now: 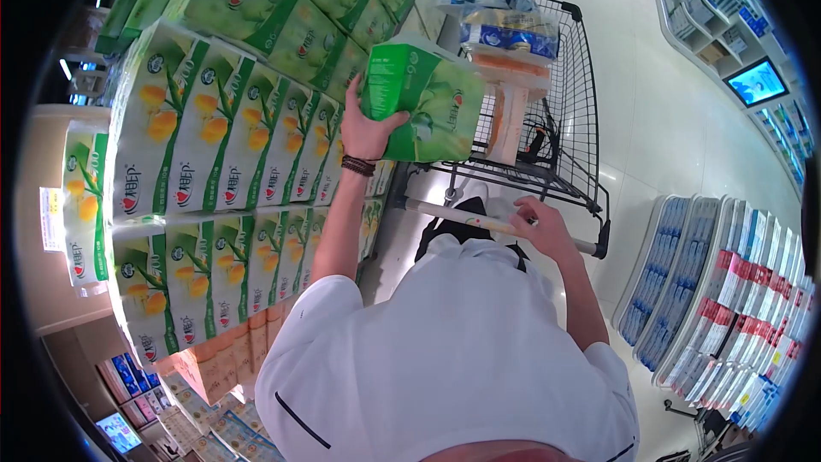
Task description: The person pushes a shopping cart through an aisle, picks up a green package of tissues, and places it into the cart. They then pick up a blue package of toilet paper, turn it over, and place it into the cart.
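My left hand (366, 130) is wrapped around the near left side of a green tissue pack (436, 107), with a dark band around its wrist. The pack is raised beside the stacked tissue packs and overlaps the near left part of the shopping cart (578, 94). Over the cart's pale handle (466, 216), my right hand (540, 227) has its fingers loosely bent and apart. Whether it touches the handle is hard to tell. Inside the cart lie blue-wrapped packs (513, 34) and orange-and-white packages (510, 107).
To the left rises a tall display of white-and-green tissue packs (218, 128), topped by green packs (282, 30). Blue, white and red packages (735, 308) are stacked on the right. A lit screen (757, 83) stands at the upper right. Pale tiled floor (629, 111) runs beside the cart.
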`<state>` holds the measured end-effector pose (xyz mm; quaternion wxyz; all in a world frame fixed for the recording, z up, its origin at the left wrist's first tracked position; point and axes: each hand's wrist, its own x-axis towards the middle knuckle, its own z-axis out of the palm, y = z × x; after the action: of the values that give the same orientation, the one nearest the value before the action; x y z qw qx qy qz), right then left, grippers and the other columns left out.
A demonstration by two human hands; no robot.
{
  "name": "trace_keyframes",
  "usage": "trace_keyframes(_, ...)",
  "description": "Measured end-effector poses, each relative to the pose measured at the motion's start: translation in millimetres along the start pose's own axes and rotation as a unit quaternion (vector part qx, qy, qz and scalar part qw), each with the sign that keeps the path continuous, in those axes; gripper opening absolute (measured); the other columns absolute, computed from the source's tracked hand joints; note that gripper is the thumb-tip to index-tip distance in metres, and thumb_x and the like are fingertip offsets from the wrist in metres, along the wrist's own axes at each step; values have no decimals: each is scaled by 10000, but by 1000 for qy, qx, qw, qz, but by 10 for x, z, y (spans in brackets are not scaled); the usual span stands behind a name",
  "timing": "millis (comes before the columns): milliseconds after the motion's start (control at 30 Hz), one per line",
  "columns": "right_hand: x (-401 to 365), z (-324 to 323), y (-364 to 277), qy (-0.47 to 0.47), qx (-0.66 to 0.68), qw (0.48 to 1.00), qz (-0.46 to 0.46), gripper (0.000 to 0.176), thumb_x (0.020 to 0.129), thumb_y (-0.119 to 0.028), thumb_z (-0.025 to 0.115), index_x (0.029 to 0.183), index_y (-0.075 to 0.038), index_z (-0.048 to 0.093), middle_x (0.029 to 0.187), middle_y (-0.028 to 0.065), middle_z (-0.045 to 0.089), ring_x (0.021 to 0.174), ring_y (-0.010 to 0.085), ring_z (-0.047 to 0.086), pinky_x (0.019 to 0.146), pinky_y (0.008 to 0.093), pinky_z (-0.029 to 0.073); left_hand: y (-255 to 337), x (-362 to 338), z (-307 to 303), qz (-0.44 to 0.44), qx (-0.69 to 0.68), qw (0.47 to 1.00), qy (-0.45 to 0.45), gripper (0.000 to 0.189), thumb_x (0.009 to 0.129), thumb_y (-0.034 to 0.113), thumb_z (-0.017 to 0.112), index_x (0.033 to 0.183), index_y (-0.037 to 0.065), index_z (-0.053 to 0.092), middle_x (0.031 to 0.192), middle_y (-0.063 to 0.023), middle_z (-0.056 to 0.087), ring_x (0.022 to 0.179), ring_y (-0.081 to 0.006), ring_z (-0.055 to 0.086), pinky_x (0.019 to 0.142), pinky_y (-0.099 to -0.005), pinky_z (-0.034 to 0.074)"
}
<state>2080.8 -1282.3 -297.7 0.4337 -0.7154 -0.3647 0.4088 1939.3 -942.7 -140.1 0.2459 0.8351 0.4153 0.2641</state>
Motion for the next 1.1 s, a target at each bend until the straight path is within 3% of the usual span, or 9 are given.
trace_keyframes(100, 593, -9, 13, -21, 103, 994, 14, 391, 970, -258, 736, 1302, -79, 634, 1134, 127, 737, 1032, 175, 694, 871, 329, 560, 104, 122, -275, -69, -190, 979, 5, 926, 765, 71, 840, 1561, 21, 369, 1183, -193, 692, 1019, -219, 712, 873, -331, 579)
trace_keyframes(200, 1166, 51, -19, -64, 322, 944, 41, 450, 984, -254, 721, 1391, -117, 585, 1222, 146, 714, 1058, 207, 697, 907, 351, 574, -79, 253, -241, -141, -367, 919, 28, 929, 765, 56, 830, 1561, 40, 352, 1262, -199, 638, 1130, -258, 671, 952, -371, 561)
trace_keyframes(233, 1321, -7, -153, -100, 380, 918, 48, 628, 1000, -320, 700, 1536, -139, 427, 1386, 179, 619, 1174, 289, 660, 993, 422, 562, -142, 297, -167, -154, -428, 890, 26, 917, 778, 31, 811, 1568, 43, 346, 1310, -189, 611, 1153, -265, 658, 967, -378, 555)
trace_keyframes(367, 1913, -141, -744, -185, 601, 776, -51, 857, 1011, -590, 566, 1626, -115, 205, 1609, 173, 379, 1439, 337, 453, 1122, 612, 432, -222, 486, 311, -185, -544, 818, 12, 1002, 783, 50, 823, 1608, 60, 254, 1360, -177, 575, 1199, -277, 630, 1007, -404, 540)
trace_keyframes(467, 2496, -183, -737, -102, 698, 708, 5, 830, 996, -591, 593, 1616, -149, 263, 1598, 129, 412, 1430, 328, 462, 1155, 593, 394, -143, 566, 728, -134, -484, 865, -18, 1130, 765, 98, 864, 1638, 81, 146, 1394, -174, 540, 1263, -296, 592, 1078, -439, 493)
trace_keyframes(700, 3254, -616, -747, -46, 690, 720, 46, 731, 922, -327, 720, 1552, -139, 401, 1515, 81, 525, 1385, 310, 505, 1161, 537, 403, -12, 1154, 925, -35, -440, 894, -76, 1305, 721, 107, 914, 1667, 159, 16, 1570, -171, 389, 1436, -300, 442, 1185, -469, 384)
trace_keyframes(800, 3572, -744, -839, -49, 681, 730, 21, 760, 867, -250, 757, 1533, -114, 417, 1483, 93, 548, 1359, 315, 529, 1150, 523, 428, -188, 1435, 926, -30, -414, 907, -66, 1355, 722, 154, 942, 1662, 154, -35, 1512, -205, 428, 1363, -319, 524, 1132, -466, 458)
trace_keyframes(900, 3827, -869, -855, -59, 660, 749, 5, 770, 827, -181, 770, 1509, -73, 431, 1446, 113, 572, 1333, 321, 552, 1136, 515, 452, -334, 1719, 840, -103, -507, 856, -7, 1300, 754, 155, 928, 1665, 149, -1, 1539, -207, 418, 1360, -311, 532, 1096, -447, 496)
trace_keyframes(1100, 4121, -1075, -1175, -52, 517, 853, -45, 703, 809, -97, 776, 1430, -7, 459, 1335, 157, 604, 1215, 294, 622, 1014, 460, 554, -745, 2059, 539, -51, -311, 945, -85, 1022, 775, 267, 919, 1608, 99, 351, 1514, -171, 495, 1368, -278, 522, 1128, -417, 450)
